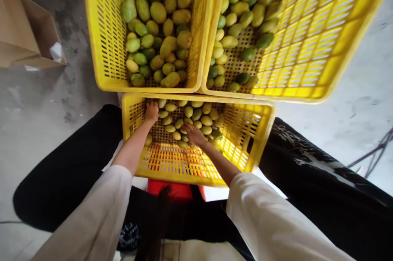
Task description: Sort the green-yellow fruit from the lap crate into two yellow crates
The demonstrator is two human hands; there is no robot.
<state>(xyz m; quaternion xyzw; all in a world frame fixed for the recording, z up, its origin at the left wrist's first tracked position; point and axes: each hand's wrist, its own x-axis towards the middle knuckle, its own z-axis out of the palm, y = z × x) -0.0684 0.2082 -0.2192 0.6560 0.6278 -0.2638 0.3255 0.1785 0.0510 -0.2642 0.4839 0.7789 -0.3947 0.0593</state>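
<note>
1. Crate, yellow, slatted (pixel 262 138): set at view centre between the person's legs (pixel 67 163), above a red object (pixel 176 190); probably so placed to bring its floor within reach of both arms.
2. Fruit, green-yellow (pixel 206 120): loose on that crate's floor, mostly from twelve round to five o'clock; the spread likely makes single pieces easier to view.
3. Left hand (pixel 152 110): at the crate's ten o'clock, fingers curled beside fruit; whether they enclose a piece cannot be told.
4. Right hand (pixel 194 134): near the crate's centre, fingers lowered among fruit, touching it; a closed hold cannot be confirmed.
5. Back crates, two, yellow: one at eleven (pixel 97 83), one at one o'clock (pixel 302 94), both bearing fruit; side by side, seemingly for short reach.
</note>
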